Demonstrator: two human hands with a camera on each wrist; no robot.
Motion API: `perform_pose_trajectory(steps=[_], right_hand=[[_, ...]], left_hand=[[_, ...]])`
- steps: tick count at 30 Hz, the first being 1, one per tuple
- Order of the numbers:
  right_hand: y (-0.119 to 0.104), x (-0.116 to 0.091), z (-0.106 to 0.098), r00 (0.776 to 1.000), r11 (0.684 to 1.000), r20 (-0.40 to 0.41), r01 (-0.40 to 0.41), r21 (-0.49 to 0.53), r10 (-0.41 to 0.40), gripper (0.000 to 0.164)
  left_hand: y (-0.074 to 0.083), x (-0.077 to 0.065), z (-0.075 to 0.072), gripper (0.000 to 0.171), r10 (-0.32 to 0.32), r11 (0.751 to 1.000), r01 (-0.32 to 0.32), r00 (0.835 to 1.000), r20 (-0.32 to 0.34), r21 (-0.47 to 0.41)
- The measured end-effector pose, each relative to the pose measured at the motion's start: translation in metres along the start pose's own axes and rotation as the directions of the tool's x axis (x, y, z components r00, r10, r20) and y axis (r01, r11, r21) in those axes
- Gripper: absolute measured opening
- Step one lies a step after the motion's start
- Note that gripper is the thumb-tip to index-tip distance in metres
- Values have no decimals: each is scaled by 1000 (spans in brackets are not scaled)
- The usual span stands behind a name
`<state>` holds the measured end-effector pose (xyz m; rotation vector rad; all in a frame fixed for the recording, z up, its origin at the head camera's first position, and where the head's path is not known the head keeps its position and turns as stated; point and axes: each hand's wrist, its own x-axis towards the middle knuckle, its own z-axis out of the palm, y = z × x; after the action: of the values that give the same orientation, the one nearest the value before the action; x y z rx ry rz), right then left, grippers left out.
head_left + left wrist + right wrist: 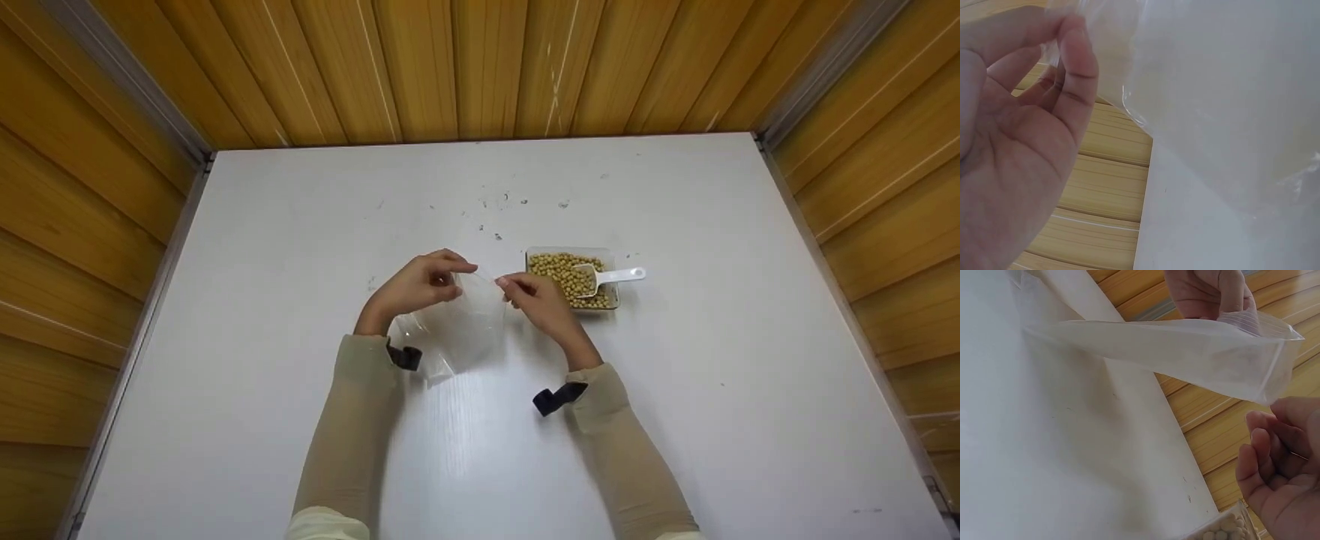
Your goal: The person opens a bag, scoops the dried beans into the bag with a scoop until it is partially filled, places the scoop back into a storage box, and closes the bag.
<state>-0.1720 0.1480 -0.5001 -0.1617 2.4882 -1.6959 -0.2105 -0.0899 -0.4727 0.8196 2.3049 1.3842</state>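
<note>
A clear plastic zip bag [474,330] hangs between my two hands over the white table, its mouth turned upward. My left hand [417,286] pinches the mouth on the left, thumb and fingers meeting at the film in the left wrist view. Opposite it, my right hand [541,304] holds the other edge between thumb and index fingertip. From the right wrist, the bag [1185,349] looks flat and slack, with ridged lines along its mouth. Just beyond the right hand stands a clear container [612,259] of yellowish beans [551,268], with a white scoop [621,275] resting in them.
The white table [300,225] carries small dark marks [499,236] beyond the hands. Wood-patterned panels [420,75] rise behind it and on both sides. A black strap [559,399] with a small device sits on each wrist.
</note>
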Motion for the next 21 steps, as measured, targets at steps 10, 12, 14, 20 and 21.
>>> perform_pose_trajectory(steps=[10, 12, 14, 20, 21], right_hand=[[-2, -4, -21, 1000, 1000, 11, -11, 25, 10, 33], [-1, -5, -26, 1000, 1000, 12, 8, 17, -8, 34], [1, -6, -33, 999, 999, 7, 41, -4, -41, 35], [5, -6, -55, 985, 977, -12, 167, -135, -171, 33], [5, -6, -59, 981, 967, -10, 191, -171, -195, 32]], left_hand=[[-4, 1, 2, 37, -1, 1000, 1, 1000, 10, -6], [-5, 1, 2, 37, 0, 1000, 0, 1000, 12, -4], [-6, 1, 1, 37, 3, 1000, -3, 1000, 12, -4], [-7, 2, 1, 38, -13, 1000, 13, 1000, 15, -19], [-7, 2, 1, 38, -17, 1000, 17, 1000, 16, -21]])
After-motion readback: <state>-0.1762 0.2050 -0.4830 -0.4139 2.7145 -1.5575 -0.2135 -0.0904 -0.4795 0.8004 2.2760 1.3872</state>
